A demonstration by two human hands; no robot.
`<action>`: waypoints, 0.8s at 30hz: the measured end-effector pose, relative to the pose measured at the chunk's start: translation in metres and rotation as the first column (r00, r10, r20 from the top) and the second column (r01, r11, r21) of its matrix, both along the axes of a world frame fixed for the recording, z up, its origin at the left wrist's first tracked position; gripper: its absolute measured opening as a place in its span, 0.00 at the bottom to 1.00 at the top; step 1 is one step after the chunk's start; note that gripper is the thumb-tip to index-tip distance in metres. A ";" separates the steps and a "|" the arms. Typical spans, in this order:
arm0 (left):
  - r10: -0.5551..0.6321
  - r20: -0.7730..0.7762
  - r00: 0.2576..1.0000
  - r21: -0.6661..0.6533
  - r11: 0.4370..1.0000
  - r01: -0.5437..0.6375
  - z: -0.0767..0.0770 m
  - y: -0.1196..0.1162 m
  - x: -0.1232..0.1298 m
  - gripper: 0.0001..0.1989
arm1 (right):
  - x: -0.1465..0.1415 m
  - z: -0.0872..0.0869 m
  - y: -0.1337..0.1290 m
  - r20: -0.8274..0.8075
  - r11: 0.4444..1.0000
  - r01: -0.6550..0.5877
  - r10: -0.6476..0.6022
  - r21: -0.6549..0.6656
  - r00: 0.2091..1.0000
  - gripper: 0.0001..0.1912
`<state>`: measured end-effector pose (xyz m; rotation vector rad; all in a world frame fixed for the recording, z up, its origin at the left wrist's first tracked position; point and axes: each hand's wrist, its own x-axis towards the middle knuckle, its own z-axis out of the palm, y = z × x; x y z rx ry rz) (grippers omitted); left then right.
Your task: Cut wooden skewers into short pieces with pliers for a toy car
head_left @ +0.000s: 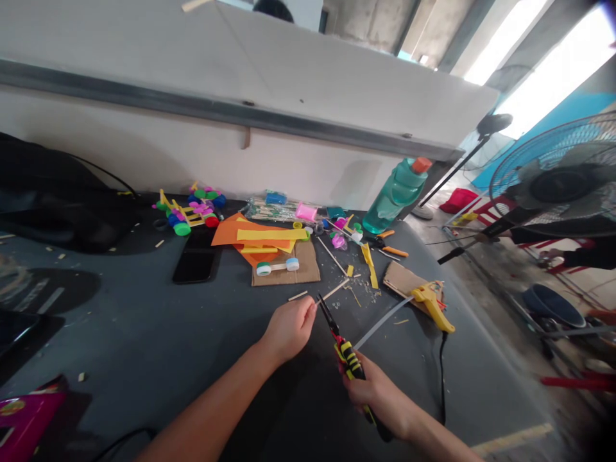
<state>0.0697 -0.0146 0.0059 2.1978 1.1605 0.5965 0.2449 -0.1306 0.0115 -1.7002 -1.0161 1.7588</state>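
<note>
Long-nose pliers, gripped in closed right hand; left hand pinching wooden stick; table edge well apart at 3 o'clock.

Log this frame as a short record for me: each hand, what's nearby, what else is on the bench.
right hand: grips black-and-yellow pliers
left hand: closed beside the pliers' tips; anything held is hidden
nearby: wooden stick, yellow glue gun on cardboard
rest: teal water bottle, smartphone, bottle-cap toy models
</note>
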 end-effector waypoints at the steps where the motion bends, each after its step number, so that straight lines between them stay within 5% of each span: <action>1: -0.001 0.008 1.000 0.006 1.000 0.001 -0.001 0.000 0.000 0.15 | 0.000 0.001 0.000 0.005 1.000 -0.001 0.001 -0.006 1.000 0.13; 12: 0.008 0.116 0.993 0.010 1.000 -0.009 -0.013 0.002 0.006 0.14 | 0.002 0.003 0.003 -0.087 0.999 0.020 -0.024 -0.047 0.996 0.15; 24: -0.058 0.007 0.998 0.148 0.987 0.056 -0.012 0.006 -0.004 0.12 | 0.001 0.012 0.004 -0.149 0.990 0.075 -0.093 -0.121 0.984 0.20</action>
